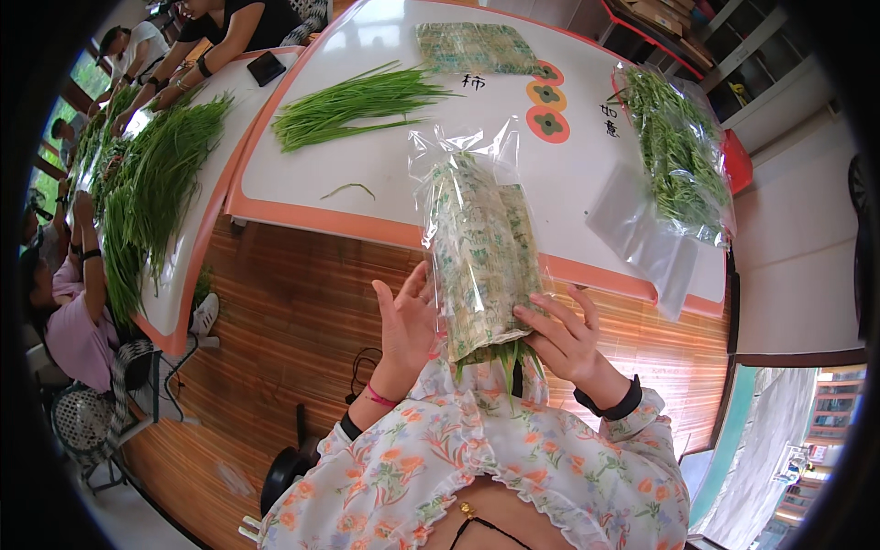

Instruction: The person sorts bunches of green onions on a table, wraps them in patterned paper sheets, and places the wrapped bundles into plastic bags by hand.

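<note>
Before my chest is a bundle of long green leaves wrapped in green-printed paper [474,254], inside a clear plastic bag [505,141]. Its upper end reaches over the table's front edge, and leaf tips [512,361] stick out of the lower end nearest me. My right hand [560,337] has its fingers on the right side of the wrapping, its thumb hidden. At the bag's left side, my left hand [405,323] has its thumb spread away and its palm turned to the bag. Whether its partly hidden fingers bear any weight is unclear.
On the white table [309,185] lie loose green leaves [357,103], flat printed wrapping paper [478,48], a bagged leafy bundle [677,151] and a flat clear bag [639,234]. Several people work at a left table with more leaves [158,165] and a phone [266,69].
</note>
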